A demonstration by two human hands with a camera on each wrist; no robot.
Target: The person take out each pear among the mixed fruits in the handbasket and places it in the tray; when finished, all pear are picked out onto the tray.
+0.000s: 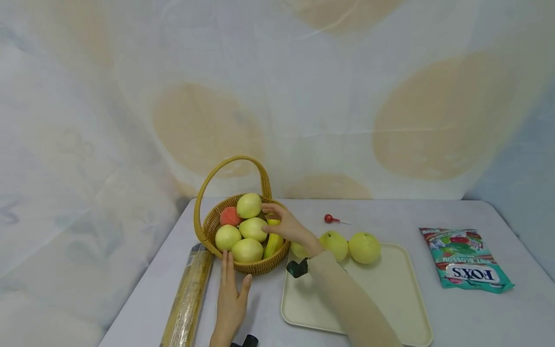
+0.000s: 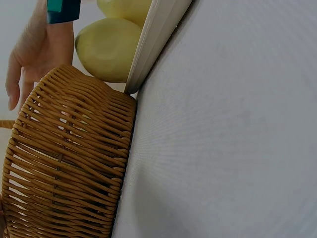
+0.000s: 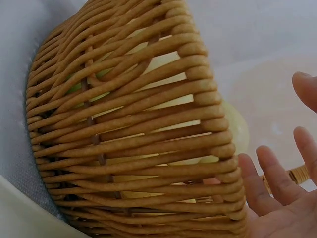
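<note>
A wicker basket (image 1: 260, 266) with a tall arched handle holds several pale green, rounded fruits (image 1: 247, 250), a pinkish-red fruit (image 1: 231, 216) and a banana (image 1: 273, 245). My right hand (image 1: 284, 224) reaches over the basket's right side, fingers spread and slightly bent beside the upper pale fruits; whether it touches them I cannot tell. In the right wrist view the right hand's fingers (image 3: 272, 173) are parted at the basket rim with nothing between them. My left hand (image 1: 231, 301) has straight fingers, their tips at the basket's front rim.
Right of the basket, a cream tray (image 1: 381, 299) bears yellow-green pears (image 1: 364, 248) at its back left, partly behind the right forearm. A red lollipop (image 1: 329, 219) lies behind it. A Fox's candy bag (image 1: 466, 260) lies far right. A long clear-wrapped, yellowish roll (image 1: 186, 299) lies left.
</note>
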